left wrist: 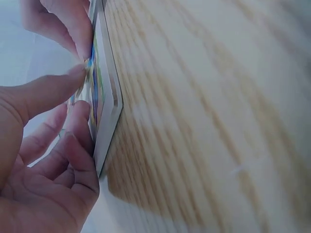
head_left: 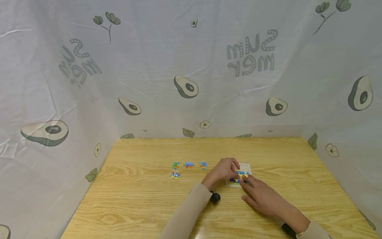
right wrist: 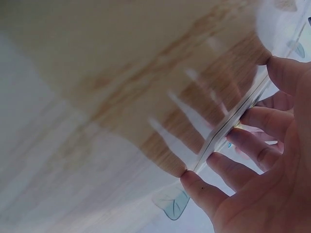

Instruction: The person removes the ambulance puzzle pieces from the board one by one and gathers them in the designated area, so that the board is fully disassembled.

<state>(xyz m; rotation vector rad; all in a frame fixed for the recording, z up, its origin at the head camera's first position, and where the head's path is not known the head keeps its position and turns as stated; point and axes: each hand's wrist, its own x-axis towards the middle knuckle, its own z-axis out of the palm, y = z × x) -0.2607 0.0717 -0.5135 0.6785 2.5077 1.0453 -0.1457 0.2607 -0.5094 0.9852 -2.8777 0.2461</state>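
A small white-framed jigsaw puzzle board lies on the table, partly filled with colourful pieces and partly covered by both hands. Over its left side, my left hand pinches a puzzle piece between thumb and fingers; in the left wrist view the piece shows only as a thin edge by the thumb tip. My right hand reaches in from the lower right with fingers extended. Its fingertips touch the puzzle and the board's edge, while the thumb stays off to the side near the tabletop.
Left of the board lie several loose puzzle pieces: a green-and-blue one, a blue-and-pink one, a blue-and-orange one and a multicoloured one. The wooden table is bordered by a patterned white curtain.
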